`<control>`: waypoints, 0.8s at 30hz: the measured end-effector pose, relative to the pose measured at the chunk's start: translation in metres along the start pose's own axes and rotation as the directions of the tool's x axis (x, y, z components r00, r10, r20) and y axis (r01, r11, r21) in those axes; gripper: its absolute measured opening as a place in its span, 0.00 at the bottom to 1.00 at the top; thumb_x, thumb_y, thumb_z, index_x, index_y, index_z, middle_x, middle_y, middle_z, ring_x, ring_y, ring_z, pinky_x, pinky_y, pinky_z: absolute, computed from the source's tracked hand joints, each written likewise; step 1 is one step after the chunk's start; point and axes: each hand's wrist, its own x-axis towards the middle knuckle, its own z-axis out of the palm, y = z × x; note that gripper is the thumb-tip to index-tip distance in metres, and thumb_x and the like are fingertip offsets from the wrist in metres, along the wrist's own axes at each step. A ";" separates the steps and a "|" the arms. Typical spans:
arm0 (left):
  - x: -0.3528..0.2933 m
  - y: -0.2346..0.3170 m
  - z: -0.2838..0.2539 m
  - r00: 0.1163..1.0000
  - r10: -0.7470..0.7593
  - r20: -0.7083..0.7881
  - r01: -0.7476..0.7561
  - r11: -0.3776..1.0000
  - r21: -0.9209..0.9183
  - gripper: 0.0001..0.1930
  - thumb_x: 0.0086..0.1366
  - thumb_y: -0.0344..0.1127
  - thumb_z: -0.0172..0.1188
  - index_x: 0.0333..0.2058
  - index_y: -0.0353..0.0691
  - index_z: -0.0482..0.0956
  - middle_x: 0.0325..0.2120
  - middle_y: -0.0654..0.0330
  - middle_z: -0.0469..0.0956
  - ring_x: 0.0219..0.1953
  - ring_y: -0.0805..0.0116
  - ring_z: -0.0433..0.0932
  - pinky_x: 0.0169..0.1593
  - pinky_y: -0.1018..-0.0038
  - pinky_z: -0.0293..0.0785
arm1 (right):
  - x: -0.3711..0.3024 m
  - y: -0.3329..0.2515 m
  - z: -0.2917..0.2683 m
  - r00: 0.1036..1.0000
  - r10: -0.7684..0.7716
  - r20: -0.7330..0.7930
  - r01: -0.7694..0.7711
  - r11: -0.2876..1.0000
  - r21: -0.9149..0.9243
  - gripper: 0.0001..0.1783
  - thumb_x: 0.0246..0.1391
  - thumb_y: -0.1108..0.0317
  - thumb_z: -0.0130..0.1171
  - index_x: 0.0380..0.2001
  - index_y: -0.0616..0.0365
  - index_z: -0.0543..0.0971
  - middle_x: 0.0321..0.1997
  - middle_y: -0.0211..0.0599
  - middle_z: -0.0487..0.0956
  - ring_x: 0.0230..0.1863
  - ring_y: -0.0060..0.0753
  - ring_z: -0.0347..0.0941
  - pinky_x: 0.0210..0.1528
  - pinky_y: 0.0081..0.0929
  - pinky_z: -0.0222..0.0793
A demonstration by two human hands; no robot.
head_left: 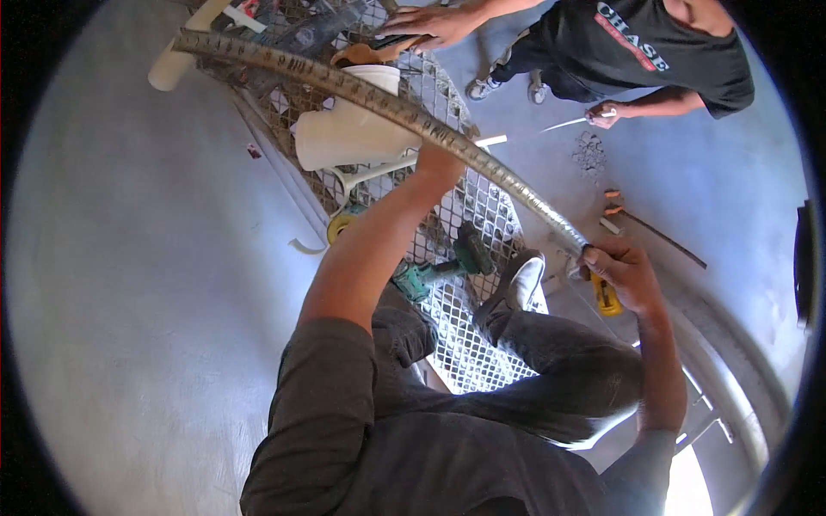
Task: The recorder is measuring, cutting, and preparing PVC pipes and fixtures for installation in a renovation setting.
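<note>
A long metal tape measure blade (391,103) with printed markings slants across the view, from the far left down to my right hand. My right hand (624,271) is closed around the tape measure's near end, with its yellow and black case (606,295) showing below the fingers. Behind the blade's middle reaches my left hand (440,163), its fingers mostly hidden. A thin white tube (383,169) runs up to that hand, and a white end (492,140) shows past it; whether the hand grips it I cannot tell. White plastic buckets (348,136) sit beside it.
Under me is a metal mesh platform (495,344) bearing a green cordless drill (430,273) and a yellow ring-shaped roll (340,227). At upper right, a person in a black shirt (594,52) holds a thin white stick. An orange-handled tool (613,203) lies below on the floor.
</note>
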 end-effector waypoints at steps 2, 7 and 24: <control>-0.006 -0.011 0.021 0.998 0.065 0.005 -0.065 0.994 0.091 0.14 0.59 0.36 0.53 0.41 0.37 0.78 0.38 0.56 0.78 0.44 0.62 0.77 0.45 0.62 0.72 | 0.003 0.004 -0.004 0.999 -0.008 -0.049 0.010 0.999 0.039 0.22 0.57 0.52 0.59 0.25 0.63 0.77 0.19 0.27 0.72 0.21 0.18 0.65 0.23 0.20 0.61; -0.013 -0.019 0.044 0.996 0.067 0.061 -0.070 0.996 0.051 0.14 0.60 0.36 0.52 0.43 0.40 0.78 0.38 0.57 0.79 0.43 0.61 0.78 0.40 0.63 0.74 | 0.008 -0.028 -0.010 0.999 0.033 0.014 -0.031 0.996 -0.083 0.16 0.55 0.59 0.59 0.26 0.63 0.79 0.24 0.28 0.76 0.26 0.18 0.69 0.29 0.20 0.64; -0.031 -0.027 -0.017 0.940 0.213 0.267 -0.151 0.960 -0.236 0.17 0.56 0.30 0.54 0.46 0.40 0.75 0.35 0.50 0.78 0.37 0.49 0.80 0.44 0.58 0.76 | 0.042 -0.042 0.005 0.987 -0.128 0.097 0.138 0.985 -0.105 0.20 0.56 0.54 0.60 0.25 0.62 0.79 0.22 0.28 0.75 0.25 0.20 0.68 0.28 0.22 0.63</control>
